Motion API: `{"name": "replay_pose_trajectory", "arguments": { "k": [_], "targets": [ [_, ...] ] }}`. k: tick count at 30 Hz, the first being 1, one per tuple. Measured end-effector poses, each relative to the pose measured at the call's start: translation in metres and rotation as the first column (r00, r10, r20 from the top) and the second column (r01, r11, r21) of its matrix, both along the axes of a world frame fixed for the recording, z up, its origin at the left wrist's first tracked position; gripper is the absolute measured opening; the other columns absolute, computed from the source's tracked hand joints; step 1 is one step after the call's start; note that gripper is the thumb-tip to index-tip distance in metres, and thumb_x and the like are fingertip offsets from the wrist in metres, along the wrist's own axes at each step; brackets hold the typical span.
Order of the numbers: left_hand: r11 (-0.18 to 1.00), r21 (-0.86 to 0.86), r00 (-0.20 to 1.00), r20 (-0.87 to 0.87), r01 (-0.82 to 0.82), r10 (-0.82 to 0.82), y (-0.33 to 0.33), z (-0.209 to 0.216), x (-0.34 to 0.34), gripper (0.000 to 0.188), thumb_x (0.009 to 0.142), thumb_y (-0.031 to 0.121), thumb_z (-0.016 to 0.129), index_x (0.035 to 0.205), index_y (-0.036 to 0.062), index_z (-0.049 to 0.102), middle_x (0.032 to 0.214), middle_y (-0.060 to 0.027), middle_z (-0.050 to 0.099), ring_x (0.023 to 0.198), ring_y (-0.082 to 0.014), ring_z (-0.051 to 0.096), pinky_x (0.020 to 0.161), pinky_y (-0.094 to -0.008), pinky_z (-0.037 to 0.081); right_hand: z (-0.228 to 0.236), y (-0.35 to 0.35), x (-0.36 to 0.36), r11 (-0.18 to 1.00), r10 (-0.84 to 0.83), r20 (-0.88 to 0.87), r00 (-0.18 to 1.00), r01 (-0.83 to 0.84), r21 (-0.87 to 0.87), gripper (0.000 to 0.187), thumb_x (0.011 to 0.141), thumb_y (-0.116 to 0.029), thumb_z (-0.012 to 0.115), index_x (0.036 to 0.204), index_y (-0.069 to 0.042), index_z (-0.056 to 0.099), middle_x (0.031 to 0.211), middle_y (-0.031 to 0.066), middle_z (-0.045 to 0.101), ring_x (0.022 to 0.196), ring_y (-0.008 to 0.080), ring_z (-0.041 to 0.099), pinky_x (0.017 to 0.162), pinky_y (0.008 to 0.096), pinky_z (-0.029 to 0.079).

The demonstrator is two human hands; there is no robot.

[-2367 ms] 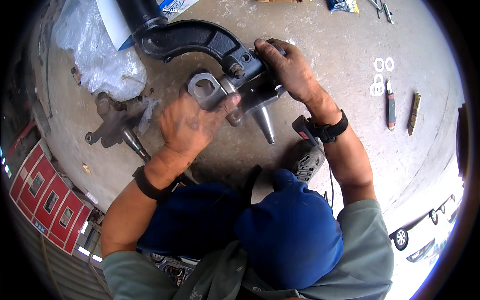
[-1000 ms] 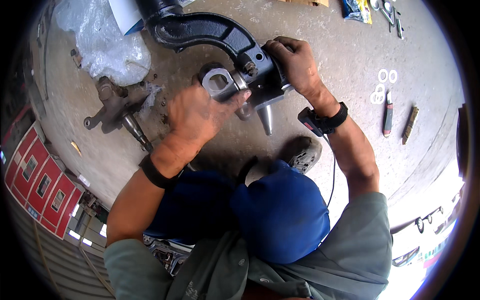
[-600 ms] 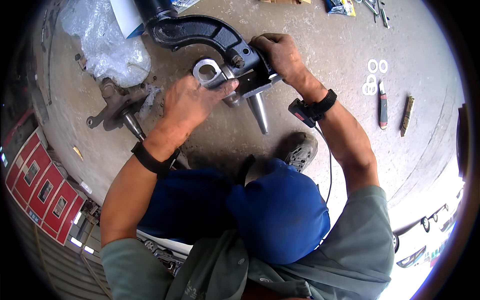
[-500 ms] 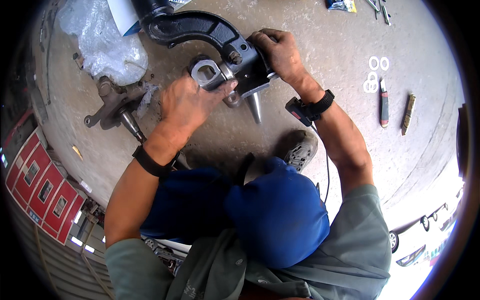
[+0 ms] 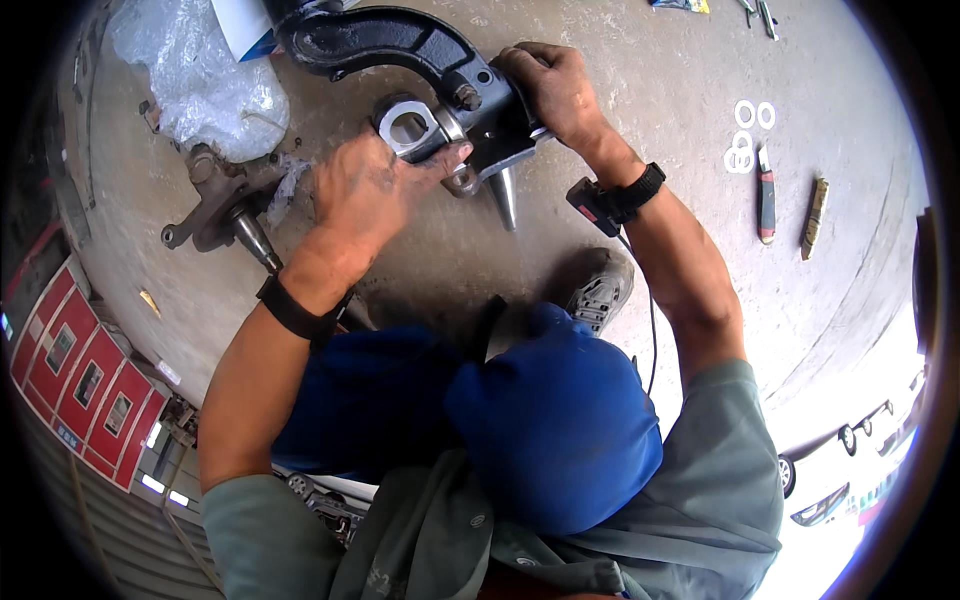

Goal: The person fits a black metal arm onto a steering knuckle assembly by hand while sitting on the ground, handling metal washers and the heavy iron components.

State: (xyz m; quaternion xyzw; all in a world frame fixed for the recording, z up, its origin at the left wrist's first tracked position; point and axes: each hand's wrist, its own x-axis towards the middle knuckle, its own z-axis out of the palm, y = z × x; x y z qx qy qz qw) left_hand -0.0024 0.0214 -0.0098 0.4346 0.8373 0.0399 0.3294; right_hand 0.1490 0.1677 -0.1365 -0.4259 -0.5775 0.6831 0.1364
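Observation:
A steering knuckle [image 5: 500, 152] with a bare tapered spindle sits at the end of a thick black axle beam [image 5: 395, 42]. My left hand [image 5: 362, 190] grips the knuckle's left side, at a silver arm with a large bored eye [image 5: 386, 128]. Its thumb stretches along the metal toward a smaller lug, while the other fingers are hidden under the eye. Curled over the right end of the black joint is my right hand [image 5: 562, 95], its fingertips partly out of sight. The spindle points down toward me, between the two hands.
Left on the concrete floor lies a worn, rusty knuckle [image 5: 215, 195], beside crumpled clear plastic wrap [image 5: 205, 95]. Several white washers [image 5: 742, 140], a utility knife [image 5: 767, 208] and a narrow brownish strip [image 5: 815, 218] lie on the right. My shoe [image 5: 600, 290] is below the spindle.
The whole view has shifted slightly, so the floor things appear a little higher. Both hands keep the same hold on the knuckle and joint.

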Motion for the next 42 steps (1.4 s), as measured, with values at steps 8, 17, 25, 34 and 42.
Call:
{"name": "replay_pose_trajectory", "arguments": {
  "k": [8,17,25,34,42],
  "targets": [
    [0.995,-0.051,0.978,0.183,-0.09,0.098,0.002,-0.011,-0.014,0.072,0.075,0.077,0.073,0.089,0.0066,0.079,0.076,-0.0123,0.071,0.079,-0.0273,0.069,0.081,-0.0396,0.053,-0.011,0.012,-0.003,0.849,0.348,0.199,0.916,-0.398,0.348,0.025,0.096,-0.018,0.054,0.109,-0.004,0.07,0.094,0.0209,0.072,0.085,0.0311,0.071,0.079,0.0407,0.056],
    [0.964,-0.251,0.989,0.102,-0.081,0.11,0.012,-0.005,-0.018,0.084,0.072,0.084,0.068,0.082,0.0016,0.076,0.076,-0.0133,0.069,0.082,-0.028,0.069,0.08,-0.0408,0.052,-0.004,0.011,-0.008,0.994,0.113,0.081,0.99,-0.112,-0.017,0.035,0.091,-0.028,0.063,0.088,0.006,0.071,0.074,0.0132,0.067,0.068,0.0189,0.063,0.068,0.0349,0.052],
    [0.983,-0.173,0.997,0.035,-0.068,0.076,0.001,0.003,-0.016,0.077,0.072,0.083,0.068,0.086,0.0082,0.079,0.083,-0.0116,0.074,0.091,-0.0309,0.072,0.086,-0.0414,0.053,0.021,0.009,-0.007,0.978,0.21,0.119,0.97,-0.207,-0.034,0.026,0.094,-0.009,0.055,0.112,0.003,0.069,0.101,0.0165,0.072,0.086,0.023,0.068,0.083,0.0325,0.054],
    [0.989,-0.146,0.999,0.014,-0.029,0.031,0.001,0.009,-0.013,0.071,0.076,0.079,0.069,0.081,0.009,0.079,0.076,-0.0119,0.073,0.08,-0.0329,0.072,0.077,-0.042,0.055,0.024,0.01,-0.002,0.976,0.209,0.149,0.967,-0.216,0.034,0.026,0.099,-0.013,0.053,0.109,0.005,0.069,0.105,0.0157,0.073,0.094,0.0212,0.07,0.087,0.0325,0.054],
    [0.979,-0.198,0.995,0.07,-0.049,0.064,0.003,0.006,-0.017,0.077,0.077,0.079,0.068,0.067,0.0031,0.073,0.074,-0.0139,0.07,0.079,-0.032,0.07,0.076,-0.0427,0.054,0.016,0.004,-0.003,0.994,0.02,0.028,0.999,-0.017,-0.105,0.05,0.101,-0.04,0.056,0.1,0.007,0.073,0.081,0.0089,0.069,0.07,0.0169,0.062,0.071,0.031,0.052]
  ]
}}
